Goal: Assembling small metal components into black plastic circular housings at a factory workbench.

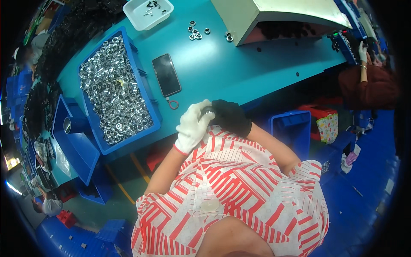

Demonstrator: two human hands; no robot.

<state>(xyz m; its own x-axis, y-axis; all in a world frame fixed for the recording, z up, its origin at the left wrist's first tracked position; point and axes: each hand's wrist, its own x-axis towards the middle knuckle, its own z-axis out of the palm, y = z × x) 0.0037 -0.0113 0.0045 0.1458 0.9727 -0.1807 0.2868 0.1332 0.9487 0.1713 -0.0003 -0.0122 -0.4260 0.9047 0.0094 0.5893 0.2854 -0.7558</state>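
My left hand [192, 126], in a white glove, and my right hand [231, 118], in a black glove, meet at the table's front edge close to my body. Fingers of both curl around a small dark round part with a shiny toothed-looking rim [208, 112], mostly hidden by the gloves. To the left stands a blue crate [157, 121] filled with small shiny metal rings [113, 90]. A dark-screened phone [167, 75] with a red loop strap [173, 104] lies between the crate and my hands.
Several loose rings [195, 32] lie farther back on the teal table [195, 64], beside a white tray [147, 19] with small dark pieces. A cream box [295, 10] with dark pieces inside stands at the back right. Blue bins [295, 128] flank me; a co-worker [370, 83] is at far right.
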